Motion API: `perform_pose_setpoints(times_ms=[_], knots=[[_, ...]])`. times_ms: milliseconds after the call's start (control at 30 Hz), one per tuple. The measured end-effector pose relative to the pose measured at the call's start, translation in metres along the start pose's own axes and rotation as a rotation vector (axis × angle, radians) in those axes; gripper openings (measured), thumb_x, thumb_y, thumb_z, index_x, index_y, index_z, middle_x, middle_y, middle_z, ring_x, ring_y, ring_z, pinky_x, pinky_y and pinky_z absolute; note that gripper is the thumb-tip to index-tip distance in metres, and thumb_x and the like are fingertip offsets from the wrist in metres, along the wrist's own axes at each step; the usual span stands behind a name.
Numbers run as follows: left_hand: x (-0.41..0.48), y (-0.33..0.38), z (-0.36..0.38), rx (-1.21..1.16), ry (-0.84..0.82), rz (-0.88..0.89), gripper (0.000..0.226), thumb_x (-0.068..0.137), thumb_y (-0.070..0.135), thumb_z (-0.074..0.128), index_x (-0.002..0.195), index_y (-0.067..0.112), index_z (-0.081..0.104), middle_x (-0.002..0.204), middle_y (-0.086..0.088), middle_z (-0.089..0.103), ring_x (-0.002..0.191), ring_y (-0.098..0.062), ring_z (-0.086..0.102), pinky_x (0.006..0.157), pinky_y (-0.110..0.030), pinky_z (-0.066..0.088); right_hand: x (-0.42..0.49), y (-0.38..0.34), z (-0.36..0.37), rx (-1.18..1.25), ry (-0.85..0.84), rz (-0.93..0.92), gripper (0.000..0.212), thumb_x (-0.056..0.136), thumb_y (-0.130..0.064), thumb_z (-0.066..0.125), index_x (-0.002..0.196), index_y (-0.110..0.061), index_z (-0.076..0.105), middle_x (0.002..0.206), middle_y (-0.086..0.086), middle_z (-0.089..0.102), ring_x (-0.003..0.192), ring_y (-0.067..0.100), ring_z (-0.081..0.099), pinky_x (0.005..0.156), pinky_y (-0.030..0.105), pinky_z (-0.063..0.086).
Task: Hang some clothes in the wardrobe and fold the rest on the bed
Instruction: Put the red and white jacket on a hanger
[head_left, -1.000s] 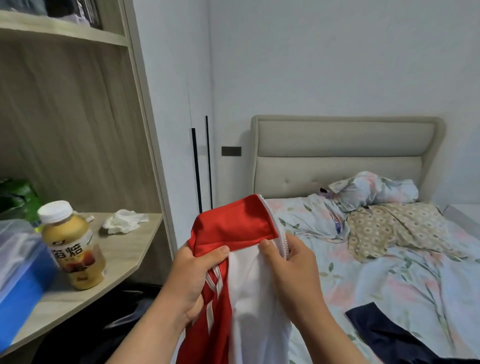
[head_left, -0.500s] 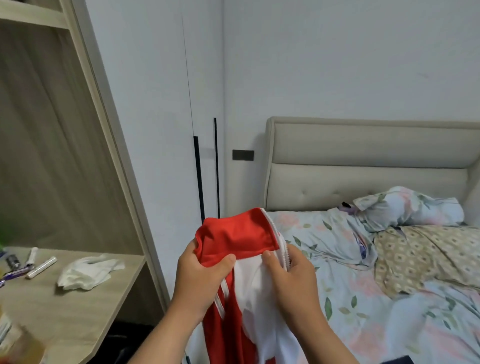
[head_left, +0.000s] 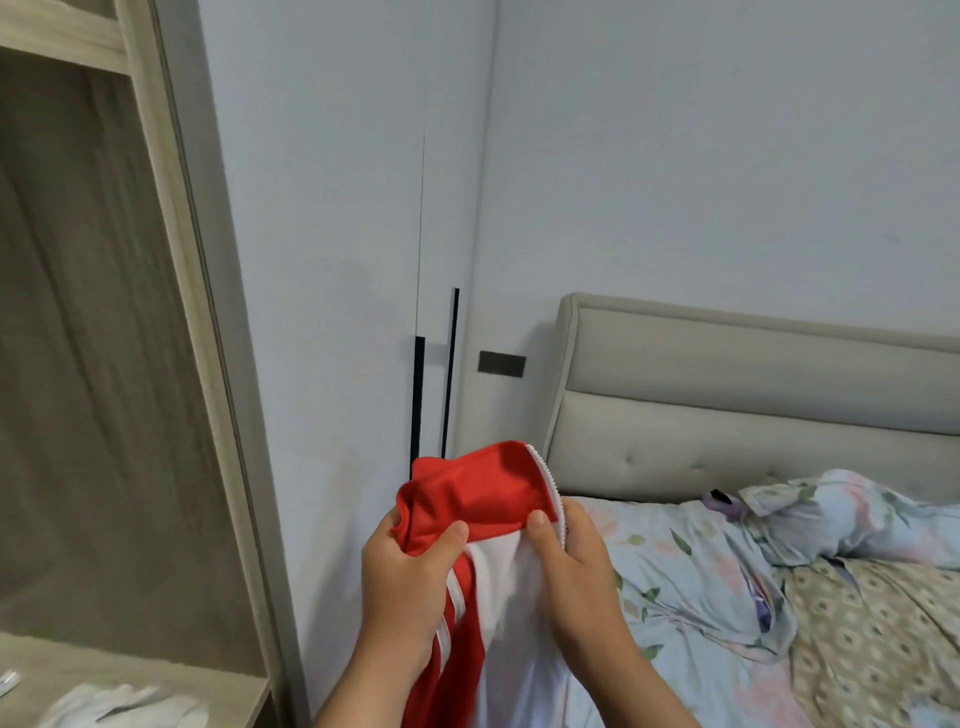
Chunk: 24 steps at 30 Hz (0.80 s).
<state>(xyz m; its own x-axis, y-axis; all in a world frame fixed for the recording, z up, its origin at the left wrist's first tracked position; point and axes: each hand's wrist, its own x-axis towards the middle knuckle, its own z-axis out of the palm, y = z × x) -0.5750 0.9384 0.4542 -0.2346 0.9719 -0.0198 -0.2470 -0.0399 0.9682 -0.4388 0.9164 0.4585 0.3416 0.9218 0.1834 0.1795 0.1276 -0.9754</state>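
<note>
Both hands hold up a red and white jacket (head_left: 483, 499) near the middle of the view, in front of the white wardrobe (head_left: 332, 260) and left of the bed (head_left: 701, 571). The left hand (head_left: 405, 577) grips the red collar, thumb on top; the right hand (head_left: 576, 566) pinches the zip edge, forearm angled up.
</note>
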Motion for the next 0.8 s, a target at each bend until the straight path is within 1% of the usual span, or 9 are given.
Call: perform_pose_setpoints(times_ms=[67,133,233,300,367,433,567,700,800], knots=[[0.019,0.0,0.001,-0.038,0.041,-0.012,0.029,0.059,0.022,0.078,0.087,0.017,0.074,0.08,-0.004,0.076,0.08,-0.026,0.073,0.081,-0.042,0.057,0.024,0.005,0.008,-0.013,-0.037,-0.008,0.022,0.102,-0.032,0.051,0.092,-0.022,0.068,0.09,-0.003,0.071,0.085,0.014,0.066,0.078,0.031,0.054],[0.037,-0.002,0.004,-0.064,0.062,-0.016,0.025,0.059,0.02,0.077,0.084,0.018,0.075,0.081,-0.007,0.076,0.081,-0.029,0.073,0.081,-0.043,0.057,0.048,0.009,0.015,-0.042,-0.061,0.005,0.032,0.103,-0.038,0.047,0.083,-0.02,0.065,0.084,-0.001,0.068,0.077,0.015,0.061,0.076,0.036,0.051],[0.063,-0.003,0.017,-0.12,0.11,-0.023,0.018,0.073,0.011,0.083,0.088,0.014,0.075,0.082,-0.008,0.077,0.083,-0.03,0.074,0.078,-0.039,0.057,0.092,0.014,0.024,-0.063,-0.145,0.037,0.037,0.103,-0.039,0.045,0.089,-0.011,0.064,0.093,0.009,0.068,0.085,0.024,0.064,0.082,0.041,0.053],[0.082,-0.007,0.028,-0.155,0.17,-0.047,0.008,0.083,0.009,0.076,0.09,0.013,0.074,0.082,-0.007,0.077,0.083,-0.029,0.074,0.078,-0.038,0.057,0.126,0.017,0.031,-0.067,-0.248,0.058,0.029,0.104,-0.037,0.045,0.099,-0.018,0.067,0.096,0.0,0.071,0.092,0.014,0.067,0.082,0.032,0.055],[0.105,-0.014,0.037,-0.16,0.233,-0.073,0.006,0.085,0.013,0.075,0.09,0.013,0.074,0.083,-0.009,0.077,0.084,-0.03,0.074,0.085,-0.047,0.057,0.162,0.021,0.04,-0.053,-0.309,0.066,0.022,0.103,-0.031,0.046,0.112,-0.024,0.066,0.103,-0.009,0.07,0.096,0.003,0.066,0.082,0.021,0.051],[0.129,-0.019,0.047,-0.155,0.278,-0.082,0.009,0.084,0.017,0.077,0.092,0.013,0.074,0.084,-0.01,0.077,0.083,-0.032,0.074,0.087,-0.053,0.057,0.202,0.027,0.051,-0.065,-0.331,0.066,0.024,0.102,-0.03,0.049,0.119,-0.023,0.064,0.109,-0.009,0.068,0.101,0.004,0.064,0.089,0.023,0.051],[0.171,-0.027,0.07,-0.127,0.364,-0.06,0.013,0.084,0.015,0.076,0.097,0.016,0.074,0.084,-0.008,0.077,0.083,-0.031,0.074,0.081,-0.044,0.058,0.28,0.04,0.084,-0.077,-0.424,0.057,0.02,0.095,-0.026,0.051,0.099,-0.025,0.071,0.096,-0.011,0.071,0.09,0.009,0.066,0.083,0.03,0.055],[0.199,-0.033,0.083,-0.017,0.502,-0.023,0.007,0.082,0.022,0.079,0.087,0.024,0.074,0.08,0.0,0.077,0.085,-0.028,0.073,0.086,-0.048,0.057,0.328,0.041,0.122,-0.096,-0.573,-0.014,0.024,0.096,-0.027,0.056,0.118,-0.023,0.066,0.112,-0.017,0.065,0.101,-0.004,0.061,0.088,0.014,0.047],[0.209,-0.035,0.092,0.008,0.566,0.002,0.009,0.083,0.018,0.078,0.08,0.026,0.073,0.075,0.004,0.076,0.083,-0.028,0.072,0.087,-0.049,0.056,0.344,0.042,0.145,-0.089,-0.641,-0.072,0.022,0.092,-0.024,0.063,0.114,-0.021,0.068,0.105,-0.012,0.069,0.091,-0.006,0.062,0.076,0.005,0.043]])
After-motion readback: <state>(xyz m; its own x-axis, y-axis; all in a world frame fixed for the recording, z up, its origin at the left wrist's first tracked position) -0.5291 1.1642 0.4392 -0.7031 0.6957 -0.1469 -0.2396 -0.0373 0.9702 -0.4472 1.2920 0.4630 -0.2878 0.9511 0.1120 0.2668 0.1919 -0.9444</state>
